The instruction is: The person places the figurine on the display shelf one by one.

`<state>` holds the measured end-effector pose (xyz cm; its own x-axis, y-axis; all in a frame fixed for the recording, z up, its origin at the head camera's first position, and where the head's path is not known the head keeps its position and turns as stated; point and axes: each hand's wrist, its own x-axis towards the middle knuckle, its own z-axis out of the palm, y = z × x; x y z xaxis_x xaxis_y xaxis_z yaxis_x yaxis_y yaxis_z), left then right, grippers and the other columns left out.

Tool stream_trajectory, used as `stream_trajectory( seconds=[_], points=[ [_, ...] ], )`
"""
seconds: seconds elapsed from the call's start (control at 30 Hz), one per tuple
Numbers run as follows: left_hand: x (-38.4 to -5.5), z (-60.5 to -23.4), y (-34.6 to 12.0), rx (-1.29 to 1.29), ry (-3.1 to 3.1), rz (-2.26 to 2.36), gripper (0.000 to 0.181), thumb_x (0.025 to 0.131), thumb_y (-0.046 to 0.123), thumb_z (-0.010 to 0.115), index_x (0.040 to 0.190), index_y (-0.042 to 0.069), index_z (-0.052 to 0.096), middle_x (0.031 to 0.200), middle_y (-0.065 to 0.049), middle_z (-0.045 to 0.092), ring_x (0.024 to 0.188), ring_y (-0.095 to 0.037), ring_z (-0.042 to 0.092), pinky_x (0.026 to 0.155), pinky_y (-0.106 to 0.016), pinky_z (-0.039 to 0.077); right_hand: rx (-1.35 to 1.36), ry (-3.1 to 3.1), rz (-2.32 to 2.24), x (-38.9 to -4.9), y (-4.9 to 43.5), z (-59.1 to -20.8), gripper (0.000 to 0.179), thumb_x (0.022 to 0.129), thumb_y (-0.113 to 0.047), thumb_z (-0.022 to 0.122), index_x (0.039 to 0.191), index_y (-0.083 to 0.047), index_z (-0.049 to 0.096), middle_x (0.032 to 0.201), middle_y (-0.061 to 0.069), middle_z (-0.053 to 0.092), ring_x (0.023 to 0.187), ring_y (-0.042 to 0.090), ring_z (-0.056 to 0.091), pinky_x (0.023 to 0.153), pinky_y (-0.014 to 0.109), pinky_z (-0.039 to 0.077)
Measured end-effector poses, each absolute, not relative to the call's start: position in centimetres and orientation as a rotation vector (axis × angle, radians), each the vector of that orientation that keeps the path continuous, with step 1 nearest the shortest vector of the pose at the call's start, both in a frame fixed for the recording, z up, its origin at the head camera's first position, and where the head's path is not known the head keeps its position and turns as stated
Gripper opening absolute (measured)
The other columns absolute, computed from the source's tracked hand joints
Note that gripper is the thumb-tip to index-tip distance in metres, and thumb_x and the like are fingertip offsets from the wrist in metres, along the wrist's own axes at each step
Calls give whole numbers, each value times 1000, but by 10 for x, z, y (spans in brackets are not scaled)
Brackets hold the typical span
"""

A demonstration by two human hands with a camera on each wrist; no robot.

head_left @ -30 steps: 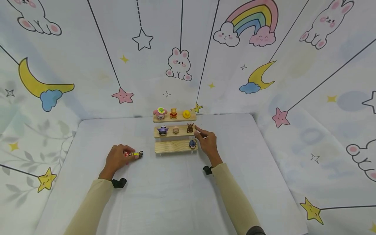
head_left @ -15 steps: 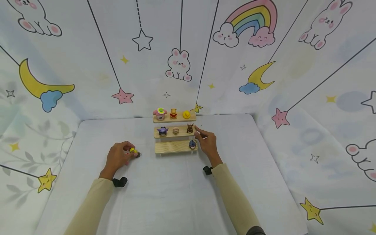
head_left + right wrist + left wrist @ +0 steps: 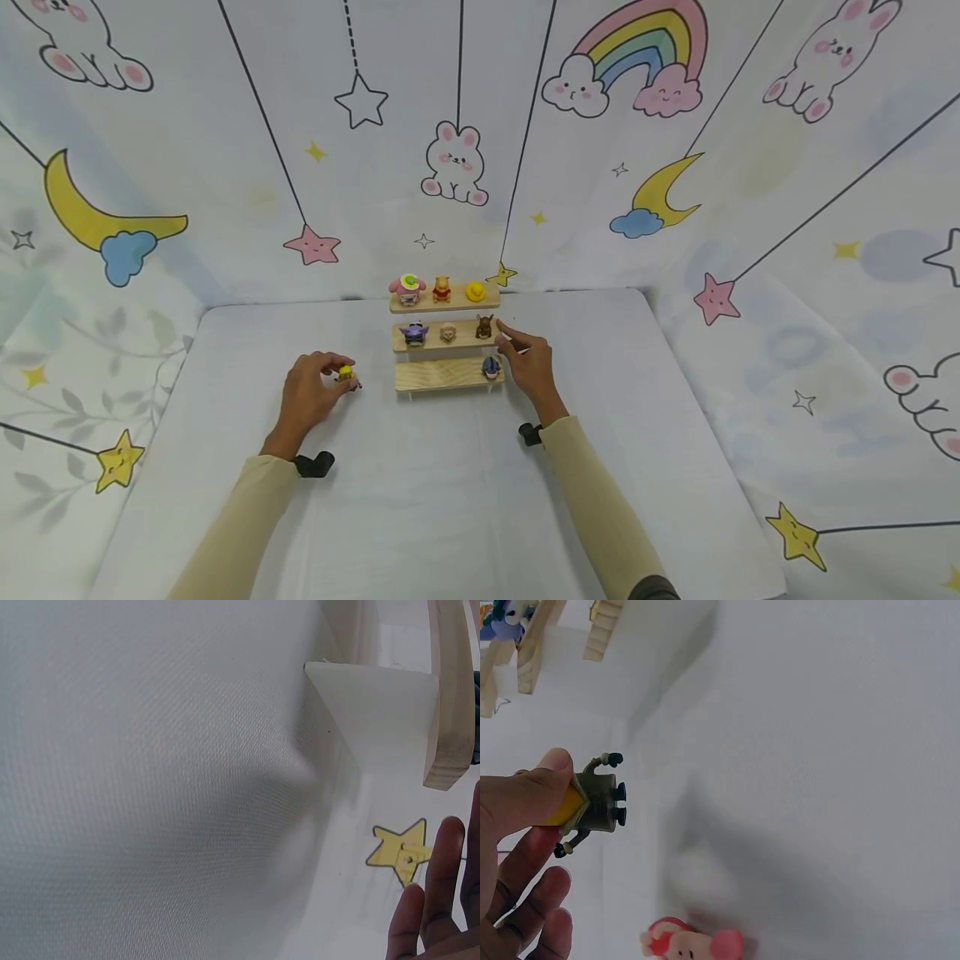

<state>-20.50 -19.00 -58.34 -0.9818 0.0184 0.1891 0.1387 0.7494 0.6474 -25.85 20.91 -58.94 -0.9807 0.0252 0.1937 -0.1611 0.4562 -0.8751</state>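
My left hand (image 3: 309, 385) pinches a small minion figurine (image 3: 592, 802) between thumb and fingers, just above the table. It has a yellow body, dark overalls and black gloves. Below it, a pink and red piglet figurine (image 3: 690, 945) lies at the lower edge of the left wrist view. My right hand (image 3: 531, 367) holds the right end of the wooden display shelf (image 3: 427, 377) at its middle tier, thumb and forefinger at the edge beside a brown figurine (image 3: 484, 327). Its other fingers (image 3: 442, 877) stay loosely extended. A blue figurine (image 3: 491, 367) stands on the right of the lowest tier.
On the top tier stand a pink figurine (image 3: 407, 289), a bear in red (image 3: 442, 290) and a yellow duck (image 3: 476, 291). A purple figurine (image 3: 413, 333) and a small beige one (image 3: 447, 332) share the middle tier. Behind is a printed cloth backdrop (image 3: 375, 183).
My left hand has lifted the minion figurine and turned it more upright, moving slightly up and right and leaving the piglet figurine behind. The right hand stays at the shelf.
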Motion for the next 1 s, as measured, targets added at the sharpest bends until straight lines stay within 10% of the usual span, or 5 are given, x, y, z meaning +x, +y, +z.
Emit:
stream_trajectory(
  seconds=[1.0],
  points=[
    [-200, -541, -98, -322, -2533, -1043, 39, 79, 24, 97, 112, 11, 80, 98, -5, 78, 91, -23, 58, 75, -37, 50, 104, -2536, 1506, -258, 208, -589, 38, 103, -42, 69, 139, -33, 70, 97, 8, 83, 88, 30, 77, 62, 23, 51]
  ],
)
